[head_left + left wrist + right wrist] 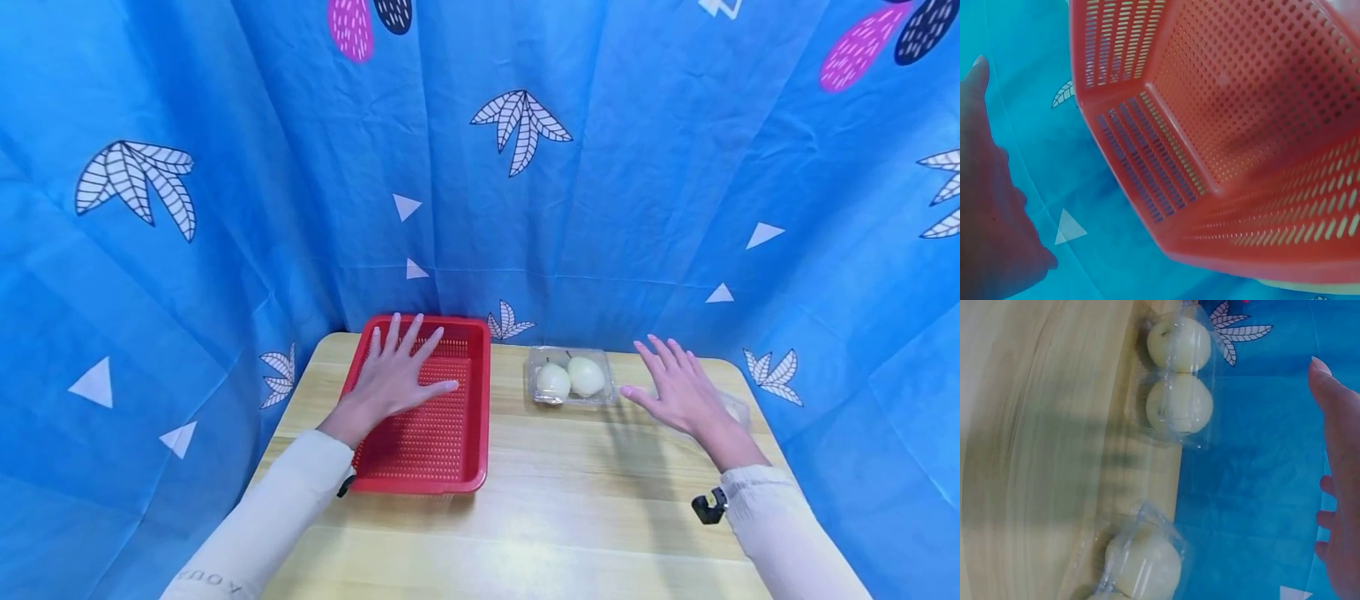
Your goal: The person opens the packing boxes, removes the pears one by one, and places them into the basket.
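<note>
My left hand [392, 377] is held over a red plastic basket [480, 417] with its fingers spread and nothing in them. In the left wrist view the basket's slotted wall [1147, 156] shows apart from the hand [997, 206]. My right hand [675, 390], fingers straight and bare, hovers at the table's right side. Just left of it lies a clear plastic box of pale round pears [585, 377]. Partly hidden behind the right hand is a second clear box [737, 408]; the right wrist view shows pale pears [1144, 562] inside it.
A light wooden table [555, 500] carries the basket and both boxes. Blue patterned cloth [637, 208] hangs behind the table and along both sides, close to its back edge. Each wrist wears a dark strap, the right one [708, 506] plainly visible.
</note>
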`<state>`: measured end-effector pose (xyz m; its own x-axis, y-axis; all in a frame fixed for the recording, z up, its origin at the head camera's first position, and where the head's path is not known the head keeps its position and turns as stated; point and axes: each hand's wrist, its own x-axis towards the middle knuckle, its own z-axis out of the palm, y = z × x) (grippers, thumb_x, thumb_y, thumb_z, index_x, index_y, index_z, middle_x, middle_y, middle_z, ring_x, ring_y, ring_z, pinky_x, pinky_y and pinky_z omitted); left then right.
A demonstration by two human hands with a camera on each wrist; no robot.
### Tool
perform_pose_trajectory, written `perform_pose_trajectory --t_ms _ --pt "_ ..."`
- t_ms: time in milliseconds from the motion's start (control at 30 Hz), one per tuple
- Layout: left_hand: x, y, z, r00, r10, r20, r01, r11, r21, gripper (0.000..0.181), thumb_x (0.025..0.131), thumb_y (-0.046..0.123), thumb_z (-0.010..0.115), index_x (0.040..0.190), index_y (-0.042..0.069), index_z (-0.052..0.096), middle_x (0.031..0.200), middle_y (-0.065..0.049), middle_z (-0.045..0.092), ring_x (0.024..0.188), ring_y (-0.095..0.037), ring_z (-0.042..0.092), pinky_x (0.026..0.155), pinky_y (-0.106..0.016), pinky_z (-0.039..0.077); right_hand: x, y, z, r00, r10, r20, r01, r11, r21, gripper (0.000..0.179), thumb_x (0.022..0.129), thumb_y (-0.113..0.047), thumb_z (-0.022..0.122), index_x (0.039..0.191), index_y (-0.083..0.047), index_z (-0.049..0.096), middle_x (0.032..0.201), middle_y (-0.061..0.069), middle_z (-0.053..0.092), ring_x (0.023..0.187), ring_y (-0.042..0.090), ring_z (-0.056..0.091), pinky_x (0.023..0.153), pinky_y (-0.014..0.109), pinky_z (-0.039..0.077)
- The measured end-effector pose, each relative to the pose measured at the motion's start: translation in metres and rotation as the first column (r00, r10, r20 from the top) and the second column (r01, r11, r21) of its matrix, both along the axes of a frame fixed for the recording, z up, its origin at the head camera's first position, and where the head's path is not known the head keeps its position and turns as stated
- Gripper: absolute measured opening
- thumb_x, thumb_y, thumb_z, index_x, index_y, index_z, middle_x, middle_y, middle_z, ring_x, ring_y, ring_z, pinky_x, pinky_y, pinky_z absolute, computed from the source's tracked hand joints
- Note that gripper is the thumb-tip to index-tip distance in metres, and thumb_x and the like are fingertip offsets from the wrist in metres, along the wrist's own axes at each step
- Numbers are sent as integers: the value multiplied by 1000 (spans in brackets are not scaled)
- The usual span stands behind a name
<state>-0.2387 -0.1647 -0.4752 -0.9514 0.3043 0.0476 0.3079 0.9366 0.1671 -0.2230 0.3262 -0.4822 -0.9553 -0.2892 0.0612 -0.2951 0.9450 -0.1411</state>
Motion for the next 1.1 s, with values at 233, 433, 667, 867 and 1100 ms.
perform_pose_trajectory --t_ms 233,433,667,867,1100 --pt "-4 18 -5 1000 -18 14 18 1000 5 105 84 82 56 165 42 4 178 -2 -1 163 -40 -8 130 -68 1 -6 0 -10 1000 4 -6 -4 1000 -26 91 99 -66 52 164 -9 25 170 24 23 156 53 17 127 71 12" --pt "-8 38 -7 999 -46 26 46 999 4 105 84 83 54 167 37 8 178 -2 -2 163 -38 -9 131 -66 4 -9 1 -21 999 14 -39 -15 999 -35 87 100 -62 54 163 -7 28 169 25 27 154 53 22 126 70 18" --pt "-12 63 -14 996 -77 35 78 997 -20 106 86 80 55 167 33 6 177 -5 4 164 -38 -1 132 -63 10 -13 3 -33 998 31 -60 -32 999 -27 82 101 -53 57 161 -2 31 167 26 29 153 52 26 126 66 24" --pt "-16 80 -16 994 -107 32 108 993 -39 106 88 79 52 168 29 3 177 -7 7 164 -37 4 133 -57 14 -19 2 -40 998 38 -45 -39 999 -26 80 103 -51 54 160 0 30 167 27 29 153 52 27 127 65 23" --pt "-19 97 -21 992 -120 40 121 992 -32 104 90 77 50 168 24 6 177 -8 9 164 -37 10 133 -53 17 -21 5 -47 999 31 -34 -32 999 -32 78 104 -50 51 160 1 31 166 28 30 153 52 28 127 65 22"
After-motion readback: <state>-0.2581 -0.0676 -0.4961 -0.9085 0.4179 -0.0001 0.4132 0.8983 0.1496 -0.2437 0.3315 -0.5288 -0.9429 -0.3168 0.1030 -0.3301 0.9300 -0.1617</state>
